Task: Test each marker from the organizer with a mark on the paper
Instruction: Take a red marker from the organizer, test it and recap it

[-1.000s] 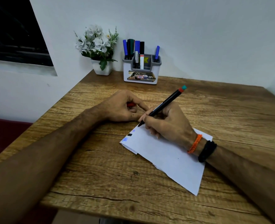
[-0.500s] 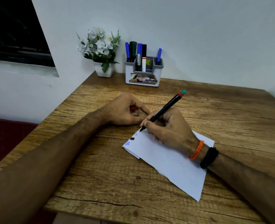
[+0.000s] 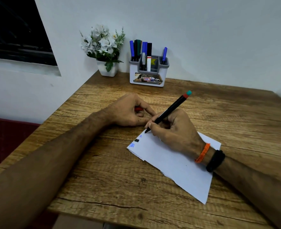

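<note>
Black marker (image 3: 168,111), red band and teal end cap, tilted, tip down on paper's far left corner. White paper (image 3: 177,164) flat on table, angled; blue, black and faint marks at that corner. White-and-grey organizer (image 3: 148,75) upright by wall, holding blue, green and black markers (image 3: 142,50). Red cap (image 3: 138,109), partly hidden.

Black marker (image 3: 167,111) — white paper (image 3: 177,164) — blue, black marks.

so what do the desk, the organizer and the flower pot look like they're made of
Desk: wood or a wood-look laminate, matte, with printed-looking grain and dark cracks; which one I cannot tell.
Organizer: likely moulded plastic, white body with a grey top rim, smooth, with a glossy label on its front.
Flower pot: smooth white, ceramic or plastic; the look leaves it open.
</note>
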Motion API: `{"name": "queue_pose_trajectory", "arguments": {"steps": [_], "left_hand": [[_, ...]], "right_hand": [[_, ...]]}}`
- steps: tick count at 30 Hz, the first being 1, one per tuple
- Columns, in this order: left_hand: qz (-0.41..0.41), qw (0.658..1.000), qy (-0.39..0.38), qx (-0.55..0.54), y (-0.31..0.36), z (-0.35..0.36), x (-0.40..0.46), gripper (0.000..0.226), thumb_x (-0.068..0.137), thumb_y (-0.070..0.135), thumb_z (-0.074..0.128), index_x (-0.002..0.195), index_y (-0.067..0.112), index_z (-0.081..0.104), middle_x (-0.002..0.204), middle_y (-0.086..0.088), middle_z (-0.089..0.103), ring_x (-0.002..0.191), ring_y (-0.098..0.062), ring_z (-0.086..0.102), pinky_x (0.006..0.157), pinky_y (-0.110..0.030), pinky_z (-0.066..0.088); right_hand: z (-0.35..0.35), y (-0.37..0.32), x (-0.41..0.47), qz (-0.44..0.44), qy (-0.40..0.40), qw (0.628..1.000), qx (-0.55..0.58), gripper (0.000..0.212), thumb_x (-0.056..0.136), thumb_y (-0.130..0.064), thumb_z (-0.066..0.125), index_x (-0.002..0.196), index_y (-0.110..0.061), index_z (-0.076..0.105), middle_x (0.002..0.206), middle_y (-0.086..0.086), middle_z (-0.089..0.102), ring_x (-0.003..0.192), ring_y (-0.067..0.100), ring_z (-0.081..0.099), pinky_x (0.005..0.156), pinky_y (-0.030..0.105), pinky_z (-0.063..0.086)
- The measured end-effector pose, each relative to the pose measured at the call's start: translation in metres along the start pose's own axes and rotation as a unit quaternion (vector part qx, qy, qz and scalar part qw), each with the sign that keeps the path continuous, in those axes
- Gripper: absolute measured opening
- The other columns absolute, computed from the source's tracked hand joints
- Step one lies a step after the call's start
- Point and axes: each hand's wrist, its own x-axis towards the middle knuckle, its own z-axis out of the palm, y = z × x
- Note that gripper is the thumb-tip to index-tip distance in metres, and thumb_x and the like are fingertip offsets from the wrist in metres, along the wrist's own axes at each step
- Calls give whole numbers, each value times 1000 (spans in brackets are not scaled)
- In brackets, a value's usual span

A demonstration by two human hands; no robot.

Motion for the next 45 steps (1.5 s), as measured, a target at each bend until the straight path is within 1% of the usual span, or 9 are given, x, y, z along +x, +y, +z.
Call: {"name": "queue_pose_trajectory", "arguments": {"steps": [10,15,20,23,25,30,35,39,45], "left_hand": [[-1,1000,-1,1,-1,2,1,26,78,18,77,102,29,75,56,2,56,51,-5,46,60,-17,42],[3,1000,5,0,0,1,1,25,79,16,76,103,21,76,51,14,52,49,-1,45,58,-12,39],[1,1000,2,-4,0,1,1,26,78,11,75,103,20,76,53,13,56,48,0,43,57,-14,39],[3,1000,-2,-10,0,2,0,27,77,10,75,102,21,76,56,2,58,48,-1,42,57,-13,39],[2,1000,-4,-7,0,1,1,27,77,12,75,102,23,76,57,-4,58,48,-2,43,58,-12,39],[1,1000,-3,0,0,1,1,27,77,16,75,102,25,76,56,6,57,50,-2,45,62,-23,45],[3,1000,-5,-1,-1,1,1,26,77,17,75,102,25,76,62,-6,65,50,-2,45,59,-19,41],[4,1000,-6,-1,-2,2,2,26,78,16,75,102,25,76,58,0,61,49,-2,45,58,-17,40],[3,1000,-12,-16,-6,3,3,26,75,24,73,101,27,76,71,-12,71,53,-14,50,57,-13,40]], "right_hand": [[0,3,1,-8,9,1000,1,8,84,-14,71,77,-15,76,66,3,71,57,21,63,51,31,49],[0,3,0,-12,-6,1000,9,9,84,-12,71,78,-15,76,64,-1,69,54,8,57,50,25,47],[0,3,0,-20,-7,1000,8,9,85,-12,71,78,-14,77,63,0,70,52,12,59,50,28,48],[0,4,1,-15,1,1000,8,9,85,-13,71,78,-14,76,63,3,70,52,19,59,49,31,47],[-1,5,2,-10,8,1000,10,8,84,-14,72,78,-14,77,63,1,69,52,13,58,49,29,47],[1,4,1,-27,-7,1000,-3,10,85,-12,70,78,-16,77,63,-5,69,54,8,59,50,27,49],[0,4,1,-30,-4,1000,-6,10,85,-13,70,79,-17,77,63,-2,70,55,17,62,51,31,50],[0,6,2,-19,2,1000,2,9,85,-14,71,80,-16,77,63,-2,69,53,9,59,49,27,49],[2,5,1,-21,-8,1000,-2,9,85,-14,70,81,-16,77,65,-4,69,55,4,59,52,23,49]]}}
